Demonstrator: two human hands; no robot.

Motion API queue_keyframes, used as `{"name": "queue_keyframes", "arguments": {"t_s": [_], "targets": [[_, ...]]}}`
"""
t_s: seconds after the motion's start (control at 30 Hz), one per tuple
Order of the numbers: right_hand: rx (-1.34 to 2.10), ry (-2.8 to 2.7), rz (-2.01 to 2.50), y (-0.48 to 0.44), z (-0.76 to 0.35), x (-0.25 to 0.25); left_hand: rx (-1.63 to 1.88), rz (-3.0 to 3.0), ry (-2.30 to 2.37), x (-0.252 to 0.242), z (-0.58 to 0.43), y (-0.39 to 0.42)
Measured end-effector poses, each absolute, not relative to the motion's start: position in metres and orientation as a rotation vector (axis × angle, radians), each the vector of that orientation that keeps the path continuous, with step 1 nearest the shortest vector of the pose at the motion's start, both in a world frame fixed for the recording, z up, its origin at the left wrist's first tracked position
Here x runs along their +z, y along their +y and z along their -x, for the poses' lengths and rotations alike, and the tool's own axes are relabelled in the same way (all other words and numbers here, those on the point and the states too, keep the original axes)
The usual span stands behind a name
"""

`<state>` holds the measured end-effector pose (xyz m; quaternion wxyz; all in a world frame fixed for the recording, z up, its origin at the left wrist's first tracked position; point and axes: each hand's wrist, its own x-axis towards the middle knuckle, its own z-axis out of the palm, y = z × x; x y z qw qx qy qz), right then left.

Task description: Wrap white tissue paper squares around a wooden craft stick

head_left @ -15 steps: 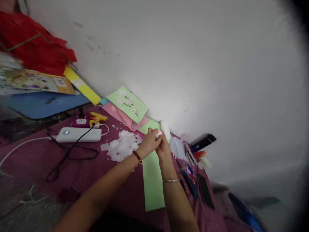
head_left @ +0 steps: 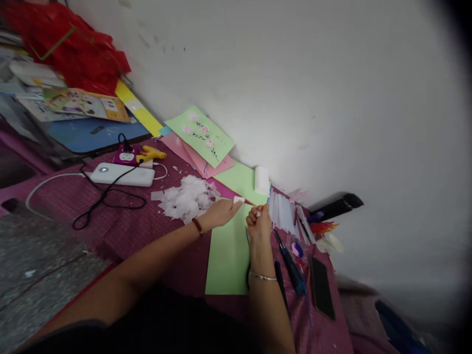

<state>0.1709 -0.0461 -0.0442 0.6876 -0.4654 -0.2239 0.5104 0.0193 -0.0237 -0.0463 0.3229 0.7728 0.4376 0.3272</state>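
The fingers of your left hand (head_left: 219, 212) are pinched on a white piece (head_left: 239, 199), which pokes out past their tips. Just to their right, and apart from them, the fingers of your right hand (head_left: 259, 223) are curled closed, with a small white bit (head_left: 258, 213) showing between them. Beneath both sets of fingers and reaching back toward you, a light green sheet (head_left: 226, 263) lies on the counter (head_left: 173, 255).

Just left of your left fingers you have a loose heap of white scraps (head_left: 188, 196), with a few crumbs strayed beyond it. Farther left of them sit a white power bank (head_left: 122, 174), a black cord (head_left: 103, 194) looped across it, and a yellow tool (head_left: 151, 153) beside a purple box (head_left: 127, 156).

Beyond your fingers, toward the wall (head_left: 280, 98), a green card with painted flowers (head_left: 202, 135) rests on pink sheets (head_left: 191, 156). A white block (head_left: 261, 180) stands just beyond your right fingers. To the right of those fingers are white strips (head_left: 282, 211); nearer you on that side lie a blue-handled tool (head_left: 291, 270) and, farther right, a dark flat slab (head_left: 322, 287).
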Motion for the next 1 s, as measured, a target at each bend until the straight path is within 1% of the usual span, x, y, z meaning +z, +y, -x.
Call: {"name": "queue_keyframes", "arguments": {"t_s": [0.1,0.17,0.23,0.33,0.43,0.63,0.8,0.9,1.0], "targets": [[1.121,-0.515,1.071,-0.051,-0.170,-0.050,0.677,-2.146,1.115,-0.057,-0.014,-0.055],[1.143,-0.534,1.067,-0.054,-0.166,-0.050,0.611,-2.231,1.103,-0.055,-0.011,-0.065],[1.207,-0.565,1.047,-0.057,-0.161,-0.046,0.655,-2.315,1.109,-0.045,-0.010,-0.066],[1.331,-0.616,1.017,-0.062,-0.153,-0.037,0.901,-2.304,1.087,-0.027,-0.013,-0.057],[1.411,-0.718,0.984,-0.065,-0.148,-0.030,1.051,-2.195,1.041,-0.015,-0.016,-0.044],[1.399,-0.927,1.018,-0.059,-0.152,-0.013,1.072,-1.897,0.907,-0.009,-0.014,-0.014],[1.423,-1.098,1.032,-0.052,-0.156,-0.002,1.149,-1.442,0.811,0.005,-0.005,-0.006],[1.467,-1.081,1.065,-0.051,-0.158,-0.002,1.256,-1.228,0.762,0.011,0.000,-0.006],[1.426,-0.930,1.095,-0.048,-0.160,-0.004,1.319,-1.039,0.696,0.012,0.000,-0.004]]}}
